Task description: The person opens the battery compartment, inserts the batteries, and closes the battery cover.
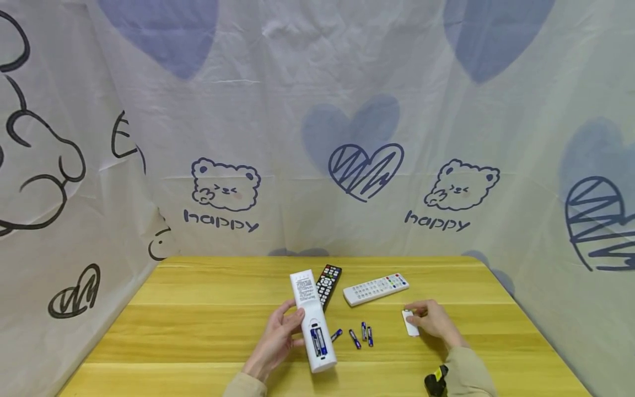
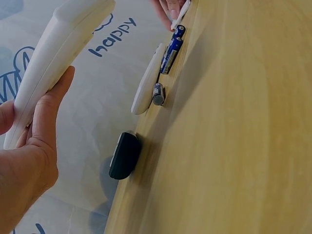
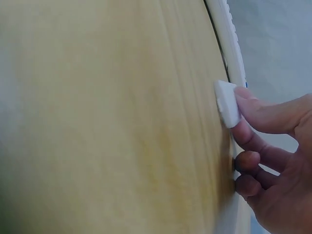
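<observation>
My left hand [image 1: 286,326] grips a long white remote [image 1: 312,322] lying back side up, its lower end resting on the wooden table [image 1: 198,325]. Its battery bay is open, and two blue batteries [image 1: 318,342] sit inside. In the left wrist view the same remote [image 2: 56,63] is tilted in my left hand [image 2: 34,141]. My right hand [image 1: 420,318] holds a small white battery cover [image 1: 410,323] flat against the table; the right wrist view shows fingertips [image 3: 243,105] curled on the cover [image 3: 226,102]. Several loose blue batteries [image 1: 361,334] lie between the two hands.
A black remote [image 1: 328,284] and a white remote with coloured buttons [image 1: 375,288] lie farther back on the table. Printed cloth [image 1: 317,138] hangs behind and along both sides. A black and yellow device [image 1: 435,380] sits on my right wrist.
</observation>
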`<state>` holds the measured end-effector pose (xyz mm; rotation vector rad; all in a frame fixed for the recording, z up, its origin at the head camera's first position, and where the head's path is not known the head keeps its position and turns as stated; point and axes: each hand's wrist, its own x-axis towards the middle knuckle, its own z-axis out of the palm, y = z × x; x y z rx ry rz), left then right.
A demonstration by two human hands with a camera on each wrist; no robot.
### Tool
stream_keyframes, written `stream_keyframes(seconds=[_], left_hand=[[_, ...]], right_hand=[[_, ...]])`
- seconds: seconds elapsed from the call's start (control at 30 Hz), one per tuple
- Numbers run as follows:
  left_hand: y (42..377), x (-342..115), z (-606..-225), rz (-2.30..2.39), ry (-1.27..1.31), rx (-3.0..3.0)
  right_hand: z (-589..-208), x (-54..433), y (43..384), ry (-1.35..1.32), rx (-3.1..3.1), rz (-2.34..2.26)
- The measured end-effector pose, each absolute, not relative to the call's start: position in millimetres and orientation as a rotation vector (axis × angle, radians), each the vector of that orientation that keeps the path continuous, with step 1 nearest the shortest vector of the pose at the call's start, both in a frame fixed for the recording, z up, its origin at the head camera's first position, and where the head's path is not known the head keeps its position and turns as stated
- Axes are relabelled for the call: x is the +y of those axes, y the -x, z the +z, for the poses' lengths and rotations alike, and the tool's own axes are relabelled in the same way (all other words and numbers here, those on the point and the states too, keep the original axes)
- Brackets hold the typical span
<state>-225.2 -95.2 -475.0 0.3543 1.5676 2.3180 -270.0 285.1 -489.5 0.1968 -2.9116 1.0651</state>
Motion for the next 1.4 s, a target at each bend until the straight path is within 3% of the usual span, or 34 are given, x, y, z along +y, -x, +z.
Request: stream_keyframes(seconds=[0.7, 1.4], left_hand=[[228.8, -95.5, -477.4, 2.313, -0.332, 1.569], [228.1, -94.7, -479.0, 2.302, -0.345, 1.562]], right_hand=[[-494.8, 279.5, 262.0, -0.110, -2.684, 1.345], [-475.6, 227.3, 246.8, -0.150, -2.543, 1.669]])
